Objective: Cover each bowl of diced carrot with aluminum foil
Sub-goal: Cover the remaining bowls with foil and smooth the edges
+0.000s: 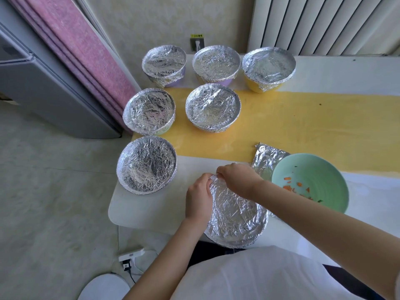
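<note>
Left hand [199, 195] and right hand [237, 179] pinch the aluminum foil [236, 217] at its 12 o'clock edge; yellow socket label [197, 35] unreadable.

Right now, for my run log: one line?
left hand: pinches foil | right hand: pinches foil | green bowl: uncovered

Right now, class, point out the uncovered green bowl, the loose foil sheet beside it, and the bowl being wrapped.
green bowl [311, 169], head view, bare inner wall.
loose foil sheet [268, 158], head view, its crinkled middle.
bowl being wrapped [236, 215], head view, foil over its top.
</note>
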The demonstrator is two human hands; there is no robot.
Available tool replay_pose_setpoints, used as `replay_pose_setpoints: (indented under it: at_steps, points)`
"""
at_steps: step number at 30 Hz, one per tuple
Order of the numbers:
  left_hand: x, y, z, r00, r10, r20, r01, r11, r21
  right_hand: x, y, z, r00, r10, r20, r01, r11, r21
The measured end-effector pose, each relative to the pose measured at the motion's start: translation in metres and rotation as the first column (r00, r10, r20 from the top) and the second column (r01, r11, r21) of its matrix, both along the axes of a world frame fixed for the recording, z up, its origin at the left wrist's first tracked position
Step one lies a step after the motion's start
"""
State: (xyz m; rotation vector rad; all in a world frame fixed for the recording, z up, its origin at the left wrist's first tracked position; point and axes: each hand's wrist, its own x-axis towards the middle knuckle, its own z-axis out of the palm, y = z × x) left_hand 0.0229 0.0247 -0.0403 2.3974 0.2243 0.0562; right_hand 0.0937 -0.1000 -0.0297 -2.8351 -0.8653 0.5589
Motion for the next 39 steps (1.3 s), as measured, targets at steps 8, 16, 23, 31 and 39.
replay_pose_setpoints:
  at_steps: [8,16,23,31,39]
  points:
    - [0.001,0.001,0.000,1.000,-0.030,0.000,0.030,0.999,0.037,0.005,0.000,0.007,0.998,0.044,-0.038,-0.045,0.999,-0.014]
    - [0.000,0.002,-0.002,0.997,-0.070,-0.017,0.071,0.996,0.053,0.000,-0.005,-0.010,0.999,0.007,-0.048,-0.002,0.993,0.116]
    - [-0.019,0.006,-0.003,0.997,0.075,-0.035,-0.071,0.990,0.124,-0.001,-0.017,-0.004,0.999,-0.039,-0.038,0.050,0.943,0.330]
    - [0.001,0.004,0.002,0.993,-0.001,-0.114,0.014,0.994,0.107,0.004,-0.013,-0.002,0.999,-0.002,-0.038,0.007,0.992,0.125]
    - [0.010,0.004,0.004,0.991,0.003,-0.134,0.015,0.991,0.134,0.007,-0.006,0.001,0.999,-0.011,-0.052,0.015,0.997,0.070]
